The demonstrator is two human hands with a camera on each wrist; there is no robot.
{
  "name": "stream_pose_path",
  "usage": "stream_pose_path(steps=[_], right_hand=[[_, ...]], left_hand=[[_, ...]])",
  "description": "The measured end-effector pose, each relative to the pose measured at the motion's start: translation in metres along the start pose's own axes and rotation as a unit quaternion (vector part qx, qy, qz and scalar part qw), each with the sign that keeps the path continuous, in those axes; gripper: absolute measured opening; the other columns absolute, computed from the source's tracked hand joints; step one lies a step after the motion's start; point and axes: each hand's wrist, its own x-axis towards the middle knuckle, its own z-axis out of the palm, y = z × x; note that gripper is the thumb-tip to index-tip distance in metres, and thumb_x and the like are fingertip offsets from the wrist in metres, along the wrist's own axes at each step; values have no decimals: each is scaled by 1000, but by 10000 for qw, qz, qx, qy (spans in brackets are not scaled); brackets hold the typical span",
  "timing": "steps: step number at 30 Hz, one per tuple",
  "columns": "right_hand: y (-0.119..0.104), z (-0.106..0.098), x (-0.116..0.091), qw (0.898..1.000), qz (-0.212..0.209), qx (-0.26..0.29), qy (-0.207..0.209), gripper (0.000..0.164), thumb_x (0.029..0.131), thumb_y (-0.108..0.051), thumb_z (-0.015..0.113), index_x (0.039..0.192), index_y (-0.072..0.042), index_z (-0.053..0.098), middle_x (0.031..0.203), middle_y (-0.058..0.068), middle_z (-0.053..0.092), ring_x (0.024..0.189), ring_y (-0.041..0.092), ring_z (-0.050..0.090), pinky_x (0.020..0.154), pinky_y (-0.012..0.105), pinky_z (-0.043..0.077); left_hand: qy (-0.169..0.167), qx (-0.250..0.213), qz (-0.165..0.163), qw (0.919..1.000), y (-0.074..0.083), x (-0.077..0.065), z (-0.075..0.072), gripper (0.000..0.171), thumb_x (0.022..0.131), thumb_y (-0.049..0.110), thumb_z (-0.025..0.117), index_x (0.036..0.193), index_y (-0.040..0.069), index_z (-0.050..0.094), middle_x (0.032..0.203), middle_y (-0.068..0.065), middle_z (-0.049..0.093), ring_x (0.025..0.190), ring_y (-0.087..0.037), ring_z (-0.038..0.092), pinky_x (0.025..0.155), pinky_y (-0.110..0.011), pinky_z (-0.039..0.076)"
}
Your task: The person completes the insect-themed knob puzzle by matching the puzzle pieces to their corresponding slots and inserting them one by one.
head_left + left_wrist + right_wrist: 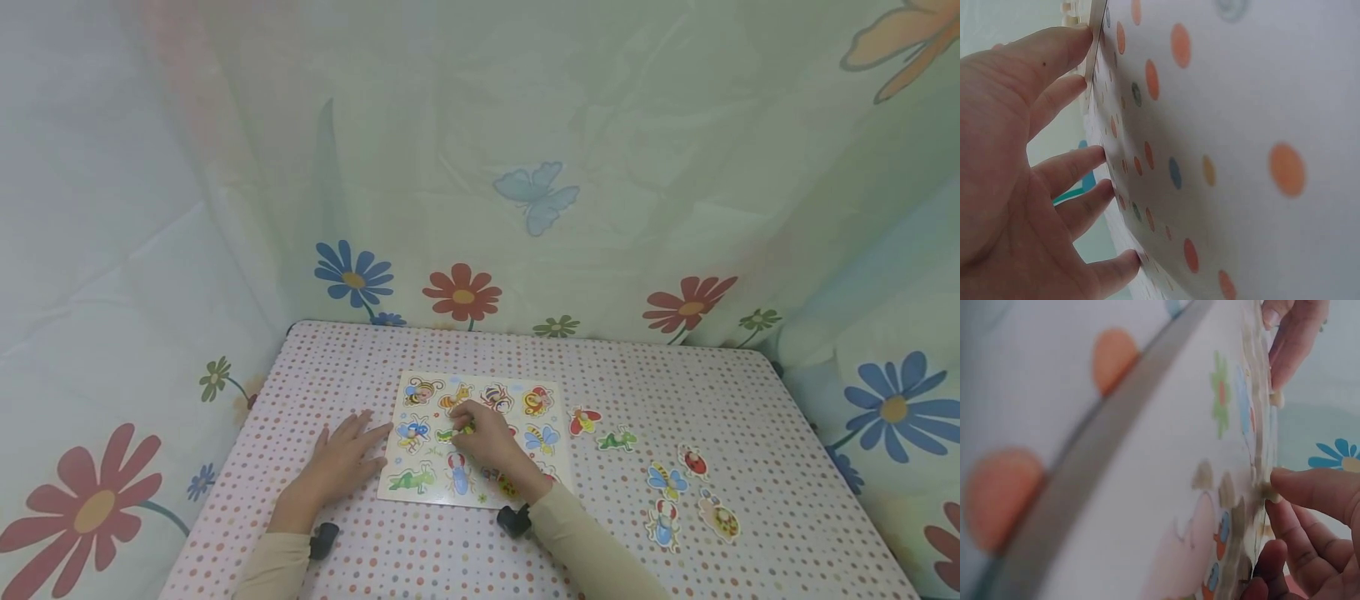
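A flat insect puzzle board [386, 490] lies on the dotted tablecloth, with its pictures in rows. My right hand [495, 442] is over its middle and pinches a small puzzle piece [1269, 492] between thumb and forefinger, at the board's surface. Green and yellow show beside those fingertips in the head view, but the piece is mostly covered. My left hand [337, 462] rests on the cloth at the board's left edge with fingers spread. In the left wrist view its thumb [1063, 50] touches the board's side.
Loose insect pieces lie right of the board: a red-and-yellow bug [584, 420], a green grasshopper [617, 438], a ladybird [693, 461], a blue-winged insect [667, 481], a blue beetle [663, 525] and a spotted yellow bug [720, 517]. A flowered curtain [450, 208] hangs behind the table.
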Motion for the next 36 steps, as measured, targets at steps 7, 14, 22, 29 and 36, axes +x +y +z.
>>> stream_pose_path(steps=[7,14,22,29,36], right_hand=[[5,-11,-5,9997,85,244,45,35,88,-9,75,121,-9,65,99,0,68,70,15,57,57,27,50],[12,-38,-15,9984,36,288,476,33,87,-5,75,119,-5,67,92,1,69,69,14,57,55,27,49],[21,-69,-29,9945,307,58,997,33,88,-7,77,119,-7,68,89,-2,69,67,16,53,52,26,44],[30,-93,-42,9914,263,-4,1285,34,89,-7,76,121,-4,66,94,4,70,73,20,55,54,26,45],[51,-115,-50,9855,438,-240,1620,35,90,-7,74,123,-3,64,96,8,70,75,19,57,55,27,47]], left_hand=[[1,-24,-21,10000,0,0,1,55,97,35,65,150,25,50,162,-14,28,148,-40,20,115,-69,6],[13,-57,-10,10000,0,0,1,55,97,34,65,149,24,50,162,-15,28,148,-40,20,114,-69,5],[-24,-53,24,10000,0,1,0,55,97,34,65,150,24,50,162,-15,27,148,-40,20,114,-70,6],[-17,-66,16,10000,0,0,-1,55,97,34,64,150,24,50,162,-15,28,148,-40,20,114,-70,6],[-18,-75,25,10000,-1,0,0,55,98,34,64,150,25,49,162,-15,27,148,-40,19,114,-70,6]])
